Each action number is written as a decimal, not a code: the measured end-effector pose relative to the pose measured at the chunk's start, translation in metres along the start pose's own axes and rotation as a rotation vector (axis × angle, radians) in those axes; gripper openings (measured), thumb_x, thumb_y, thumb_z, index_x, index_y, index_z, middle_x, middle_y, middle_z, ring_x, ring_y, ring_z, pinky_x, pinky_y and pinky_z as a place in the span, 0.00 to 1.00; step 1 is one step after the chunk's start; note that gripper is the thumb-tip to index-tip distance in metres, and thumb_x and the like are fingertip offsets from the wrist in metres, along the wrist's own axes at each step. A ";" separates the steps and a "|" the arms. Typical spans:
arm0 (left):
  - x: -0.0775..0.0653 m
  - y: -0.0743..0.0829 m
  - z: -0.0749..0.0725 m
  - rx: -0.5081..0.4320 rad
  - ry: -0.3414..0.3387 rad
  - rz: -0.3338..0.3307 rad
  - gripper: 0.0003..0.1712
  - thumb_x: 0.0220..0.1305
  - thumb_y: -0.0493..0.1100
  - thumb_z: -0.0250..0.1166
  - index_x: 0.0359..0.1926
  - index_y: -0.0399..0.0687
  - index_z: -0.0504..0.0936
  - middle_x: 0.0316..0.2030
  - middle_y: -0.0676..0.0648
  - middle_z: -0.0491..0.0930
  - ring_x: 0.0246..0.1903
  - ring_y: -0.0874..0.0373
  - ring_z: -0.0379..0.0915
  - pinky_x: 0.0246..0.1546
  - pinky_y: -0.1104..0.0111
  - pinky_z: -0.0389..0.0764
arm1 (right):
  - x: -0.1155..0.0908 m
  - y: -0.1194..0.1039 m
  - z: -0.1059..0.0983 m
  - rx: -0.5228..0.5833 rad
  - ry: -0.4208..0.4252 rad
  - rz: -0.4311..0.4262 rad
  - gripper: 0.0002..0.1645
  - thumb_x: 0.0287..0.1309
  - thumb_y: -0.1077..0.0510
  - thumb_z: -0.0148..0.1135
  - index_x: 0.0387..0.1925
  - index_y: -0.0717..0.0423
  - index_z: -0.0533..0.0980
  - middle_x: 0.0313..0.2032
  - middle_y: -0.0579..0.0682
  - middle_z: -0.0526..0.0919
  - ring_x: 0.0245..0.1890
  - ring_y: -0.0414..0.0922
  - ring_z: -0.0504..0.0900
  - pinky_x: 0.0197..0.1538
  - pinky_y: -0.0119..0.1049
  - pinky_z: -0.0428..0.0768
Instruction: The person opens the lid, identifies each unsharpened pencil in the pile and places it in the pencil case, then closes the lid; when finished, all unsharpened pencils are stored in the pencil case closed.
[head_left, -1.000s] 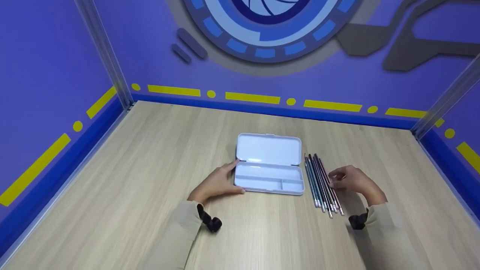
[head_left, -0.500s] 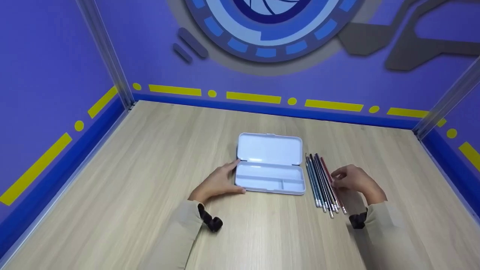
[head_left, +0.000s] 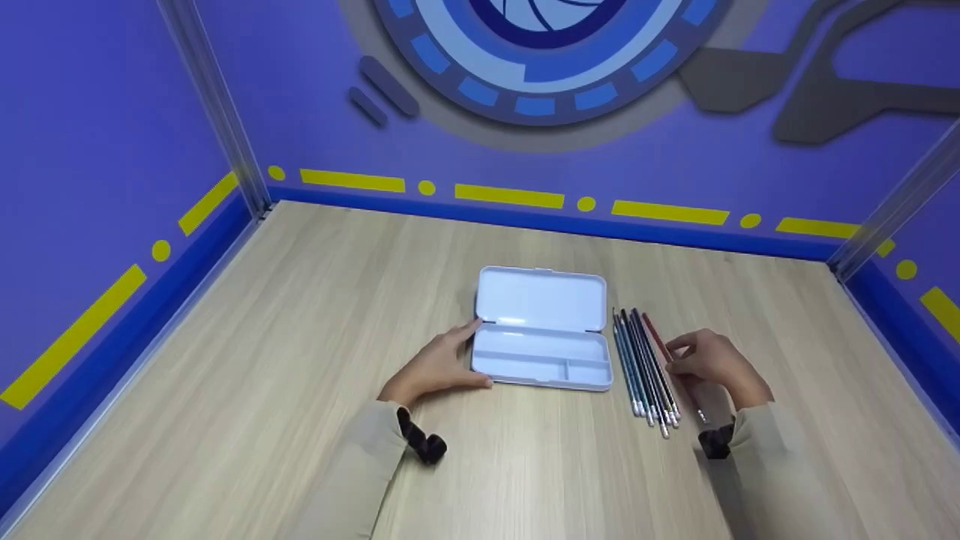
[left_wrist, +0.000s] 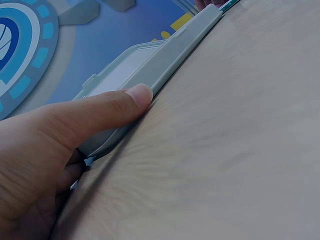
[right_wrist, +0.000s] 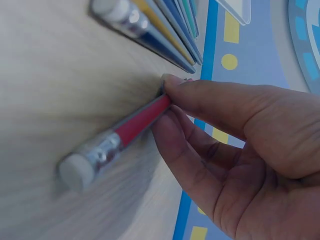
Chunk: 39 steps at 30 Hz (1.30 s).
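An open white pencil case (head_left: 541, 345) lies on the table, its lid (head_left: 541, 298) tipped back. My left hand (head_left: 435, 366) holds the case's left end, the thumb along the front edge and the fingers at the left side. In the left wrist view, the thumb (left_wrist: 110, 107) presses against the case wall (left_wrist: 172, 60). To the right of the case, several pencils (head_left: 646, 367) lie side by side, eraser ends toward me. My right hand (head_left: 709, 364) pinches a red pencil (right_wrist: 142, 119) between thumb and fingers, a little apart from the others. Its white eraser (right_wrist: 77, 171) shows in the right wrist view.
The wood-grain table (head_left: 525, 472) has blue-purple panels (head_left: 315, 97) along its back and sides. Metal posts (head_left: 217, 105) stand at the back corners. The case has a long compartment and smaller ones in front, with nothing in them.
My right hand has drawn the red pencil to the right, out from the edge of the pencil group. The left hand and the case stay in place.
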<state>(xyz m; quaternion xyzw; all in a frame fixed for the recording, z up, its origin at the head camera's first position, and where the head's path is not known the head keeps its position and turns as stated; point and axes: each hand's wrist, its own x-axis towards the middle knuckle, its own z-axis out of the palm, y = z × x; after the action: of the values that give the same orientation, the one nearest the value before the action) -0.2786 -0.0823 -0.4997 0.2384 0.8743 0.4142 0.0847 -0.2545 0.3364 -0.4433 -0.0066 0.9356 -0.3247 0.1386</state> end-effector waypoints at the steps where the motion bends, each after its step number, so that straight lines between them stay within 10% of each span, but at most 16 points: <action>1: 0.000 0.000 0.000 0.002 0.001 0.002 0.62 0.42 0.56 0.78 0.74 0.49 0.55 0.71 0.39 0.58 0.71 0.48 0.52 0.71 0.57 0.59 | 0.000 0.000 0.000 0.003 -0.004 0.000 0.27 0.54 0.66 0.64 0.54 0.79 0.71 0.33 0.62 0.85 0.26 0.42 0.84 0.32 0.38 0.85; 39: -0.001 0.002 -0.001 0.019 0.006 0.000 0.61 0.42 0.56 0.78 0.74 0.47 0.55 0.71 0.39 0.59 0.71 0.49 0.54 0.71 0.58 0.58 | 0.006 -0.042 -0.013 0.060 0.115 -0.115 0.21 0.59 0.64 0.59 0.55 0.67 0.77 0.43 0.65 0.82 0.34 0.46 0.83 0.39 0.41 0.86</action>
<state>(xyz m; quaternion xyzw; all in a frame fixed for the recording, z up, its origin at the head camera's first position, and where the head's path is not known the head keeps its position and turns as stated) -0.2777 -0.0820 -0.4980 0.2379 0.8785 0.4066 0.0799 -0.2671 0.3103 -0.4098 -0.0377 0.9299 -0.3600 0.0660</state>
